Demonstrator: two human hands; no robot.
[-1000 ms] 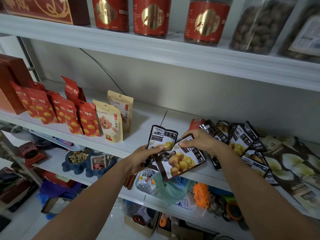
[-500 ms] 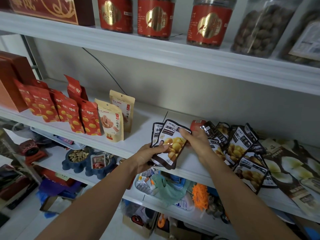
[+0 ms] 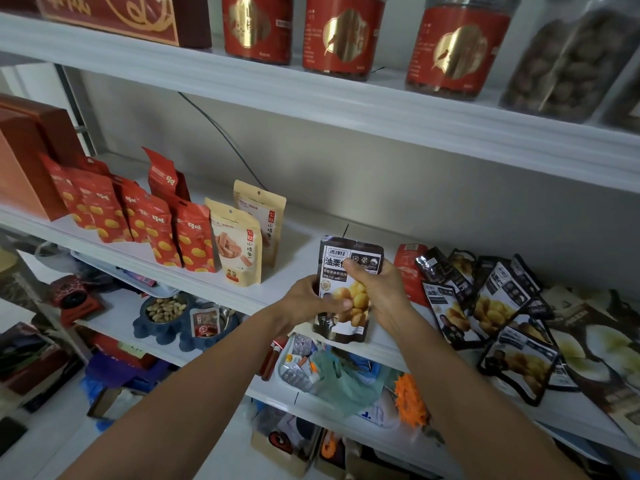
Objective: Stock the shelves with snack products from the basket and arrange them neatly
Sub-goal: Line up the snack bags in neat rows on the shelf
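While left hand (image 3: 304, 303) and right hand (image 3: 379, 289) pinch the dark pouch (image 3: 346, 254) upright at the shelf (image 3: 304, 237) front edge, I see it unplaced | risk: released unsupported, it likely tips off that edge or onto the loose pile (image 3: 491, 306) rightward.

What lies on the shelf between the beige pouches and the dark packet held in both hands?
Nothing: in the head view, only bare white shelf separates the beige pouches from the dark packet.
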